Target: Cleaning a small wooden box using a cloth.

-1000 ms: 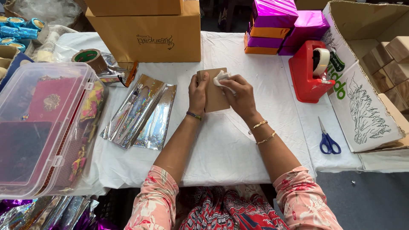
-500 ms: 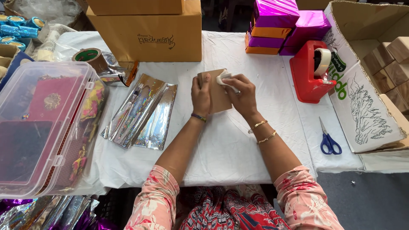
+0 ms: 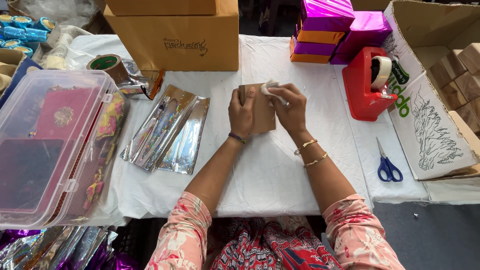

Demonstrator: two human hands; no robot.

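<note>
A small brown cardboard box point(image 3: 262, 116) stands on the white table cover point(image 3: 280, 170) in the middle of the table. My left hand point(image 3: 241, 113) grips its left side. My right hand point(image 3: 289, 107) presses a small white cloth point(image 3: 270, 89) against the box's upper right part, with the fingers closed around the cloth. Both forearms reach forward from the near edge, with bangles on the right wrist.
Silver holographic wrapping sheets point(image 3: 167, 131) lie left of the box. A clear plastic bin point(image 3: 47, 145) fills the left side. A large cardboard carton point(image 3: 177, 37) stands behind, next to a brown tape roll point(image 3: 106, 65). Magenta wrapped boxes point(image 3: 340, 30), red tape dispenser point(image 3: 367, 82), blue scissors point(image 3: 387, 165) sit right.
The white cloth under my right hand has shifted slightly on the box's top edge. My left hand keeps its hold, and the box stays in place.
</note>
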